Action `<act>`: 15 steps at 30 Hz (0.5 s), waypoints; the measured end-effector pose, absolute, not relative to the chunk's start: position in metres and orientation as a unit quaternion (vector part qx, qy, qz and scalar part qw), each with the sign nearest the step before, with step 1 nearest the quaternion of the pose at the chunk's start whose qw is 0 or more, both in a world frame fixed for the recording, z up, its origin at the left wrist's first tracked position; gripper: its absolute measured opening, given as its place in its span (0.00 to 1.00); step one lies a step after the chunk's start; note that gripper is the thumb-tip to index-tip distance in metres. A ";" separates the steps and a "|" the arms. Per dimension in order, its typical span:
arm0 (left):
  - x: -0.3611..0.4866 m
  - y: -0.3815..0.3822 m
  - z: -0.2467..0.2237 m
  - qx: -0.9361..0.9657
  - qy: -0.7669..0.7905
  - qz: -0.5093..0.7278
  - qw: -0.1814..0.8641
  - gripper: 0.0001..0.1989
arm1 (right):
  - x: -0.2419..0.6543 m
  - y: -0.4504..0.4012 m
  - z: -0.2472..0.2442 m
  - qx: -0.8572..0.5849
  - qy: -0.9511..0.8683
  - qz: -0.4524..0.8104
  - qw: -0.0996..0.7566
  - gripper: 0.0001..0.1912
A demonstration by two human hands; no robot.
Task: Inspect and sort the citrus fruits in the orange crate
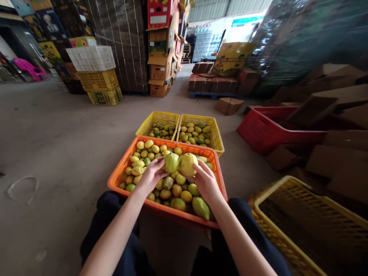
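My left hand (152,174) is closed around a greenish-yellow round fruit (171,163), perhaps a lemon or guava. In my right hand (205,180) is a yellower fruit (188,165) of similar size. Both fruits are held side by side, close together, above an orange crate (123,191). That crate holds many yellow and green fruits, among them a brownish, blemished one (168,182) just below my hands. A long green fruit (201,208) lies near its front right corner. The exact kind of fruit cannot be told.
Two yellow crates (217,132) with more fruit stand behind the orange one. On the right are a red crate (253,132), cardboard pieces (339,153) and a yellow basket (287,226). Stacked crates (99,80) and boxes (159,71) stand farther back.
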State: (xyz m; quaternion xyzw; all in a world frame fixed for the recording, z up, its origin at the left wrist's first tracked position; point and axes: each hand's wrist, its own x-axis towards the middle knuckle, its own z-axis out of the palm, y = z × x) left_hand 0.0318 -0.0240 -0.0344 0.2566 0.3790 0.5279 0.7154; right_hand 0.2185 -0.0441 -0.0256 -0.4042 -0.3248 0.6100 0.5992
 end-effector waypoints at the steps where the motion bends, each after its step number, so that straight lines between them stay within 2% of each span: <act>1: 0.035 -0.024 -0.036 0.244 0.386 0.524 0.719 0.12 | 0.217 -0.044 -0.026 -0.414 -0.326 0.608 0.594 0.20; 3: 0.042 -0.024 -0.041 0.207 0.400 0.509 0.734 0.10 | 0.212 -0.046 -0.029 -0.446 -0.331 0.595 0.581 0.19; 8: 0.058 -0.027 -0.052 0.152 0.375 0.486 0.775 0.15 | 0.200 -0.050 -0.038 -0.502 -0.327 0.582 0.550 0.17; 11: 0.060 -0.031 -0.054 0.197 0.376 0.502 0.754 0.12 | 0.196 -0.050 -0.042 -0.493 -0.303 0.600 0.553 0.16; 15: 0.058 -0.033 -0.052 0.216 0.391 0.511 0.734 0.15 | 0.196 -0.048 -0.043 -0.505 -0.277 0.598 0.557 0.13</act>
